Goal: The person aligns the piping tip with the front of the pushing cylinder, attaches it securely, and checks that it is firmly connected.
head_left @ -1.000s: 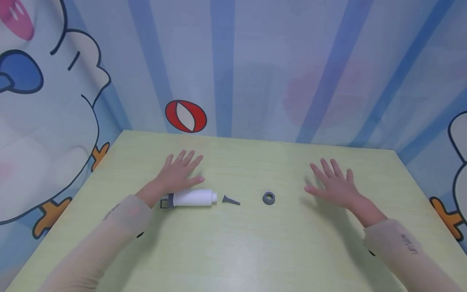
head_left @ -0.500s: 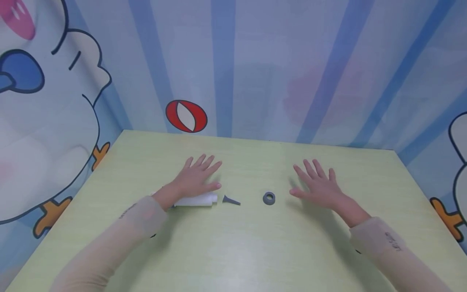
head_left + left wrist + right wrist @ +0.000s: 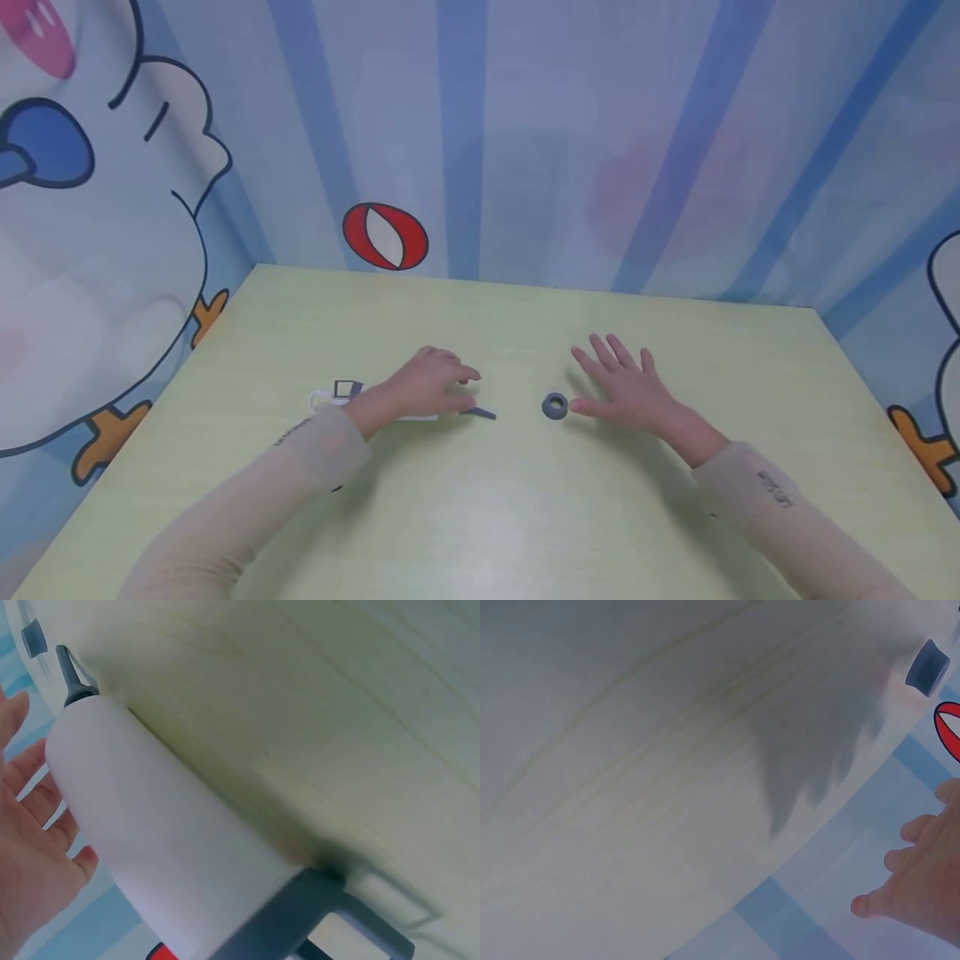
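Observation:
My left hand hovers over the right end of a white tube, its fingers loosely bent and holding nothing. A small dark grey tapered nozzle lies just beyond the tube, partly hidden by the thumb. The tube lies on its side, largely covered by the hand in the head view; its other end has a dark grey collar and a frame-like handle. My right hand is spread, empty, its thumb tip close beside a dark grey ring-shaped cap.
Everything lies on a pale yellow-green table. A white loop shows beside the handle, near the left sleeve. A striped blue wall with cartoon prints rises behind the table's back edge.
Both hands have moved inward, the left to the right over the tube and nozzle, the right to the left up to the ring cap. The left fingers have bent.

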Demonstrator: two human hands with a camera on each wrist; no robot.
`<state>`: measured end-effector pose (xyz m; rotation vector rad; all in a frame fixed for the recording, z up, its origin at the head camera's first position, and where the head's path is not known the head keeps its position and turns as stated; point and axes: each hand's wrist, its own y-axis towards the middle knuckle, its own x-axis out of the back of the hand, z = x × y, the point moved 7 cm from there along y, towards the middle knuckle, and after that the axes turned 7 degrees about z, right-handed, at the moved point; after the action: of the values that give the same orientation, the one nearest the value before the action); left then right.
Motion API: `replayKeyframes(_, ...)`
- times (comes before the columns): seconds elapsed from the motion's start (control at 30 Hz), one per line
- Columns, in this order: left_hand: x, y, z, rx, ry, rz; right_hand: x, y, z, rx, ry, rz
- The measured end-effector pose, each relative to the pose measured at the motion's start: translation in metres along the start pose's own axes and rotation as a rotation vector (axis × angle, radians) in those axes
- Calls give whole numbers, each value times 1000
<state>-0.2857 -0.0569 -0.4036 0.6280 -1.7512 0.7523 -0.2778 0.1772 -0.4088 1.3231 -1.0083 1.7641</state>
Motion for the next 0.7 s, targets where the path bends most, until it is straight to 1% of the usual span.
replayKeyframes(0.13,-1,1,-4,-35,8,-3,-1,1,6,21,-18,-17)
replayKeyframes(0.27,-2,2,-6,-31,36,14,-2,1,11,37,-18,-28)
replayKeyframes(0.43,-2,2,-9,-33,51,34,-5,3,15,50,-8,-18)
replayKeyframes(0.57,-3,2,-12,-46,53,49,-6,4,18,60,1,-14)
replayKeyframes(0.7,-5,3,-13,-72,86,37,-7,6,20,76,14,-13)
